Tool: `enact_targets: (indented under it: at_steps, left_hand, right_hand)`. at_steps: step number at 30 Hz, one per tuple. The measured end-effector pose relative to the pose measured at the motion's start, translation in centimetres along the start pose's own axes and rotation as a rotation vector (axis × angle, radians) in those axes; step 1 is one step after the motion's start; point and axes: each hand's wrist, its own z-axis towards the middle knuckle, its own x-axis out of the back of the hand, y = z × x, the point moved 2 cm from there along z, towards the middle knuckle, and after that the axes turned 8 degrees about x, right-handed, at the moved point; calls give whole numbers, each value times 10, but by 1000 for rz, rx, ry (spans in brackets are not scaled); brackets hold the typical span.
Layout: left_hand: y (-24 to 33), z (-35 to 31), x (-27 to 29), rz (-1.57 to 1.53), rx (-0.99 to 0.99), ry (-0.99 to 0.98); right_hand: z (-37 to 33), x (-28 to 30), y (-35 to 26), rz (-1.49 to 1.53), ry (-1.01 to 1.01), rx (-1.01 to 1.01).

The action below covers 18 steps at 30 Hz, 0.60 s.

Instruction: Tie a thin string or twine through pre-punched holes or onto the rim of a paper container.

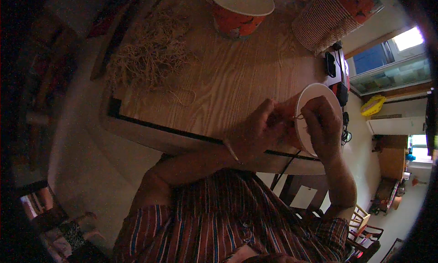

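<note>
A paper tub (297,103) with an orange side and white rim is tilted at the table's front edge, its mouth facing right. My left hand (258,130) is closed against its outer side, the fingers partly lost in shadow. My right hand (324,126) reaches over the rim into the mouth, its fingers pinched. A thin pale strand (299,117) sticks out from these fingertips toward the left hand. To the far left, a loose heap of tangled, tan, root-like strands (153,55) lies on the wood-grain table (228,87).
Another orange paper tub (239,23) stands upright at the back. A stack of nested paper tubs (326,23) lies on its side at the back right. Small black devices (331,64) sit along the right edge. A stray strand (185,96) lies near the heap.
</note>
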Motion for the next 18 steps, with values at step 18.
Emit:
enact_targets:
  at_steps: [18]
  left_hand:
    - [-14,11,0,-22,-35,-70]
  right_hand:
    - [4,-4,-5,449,93,-326]
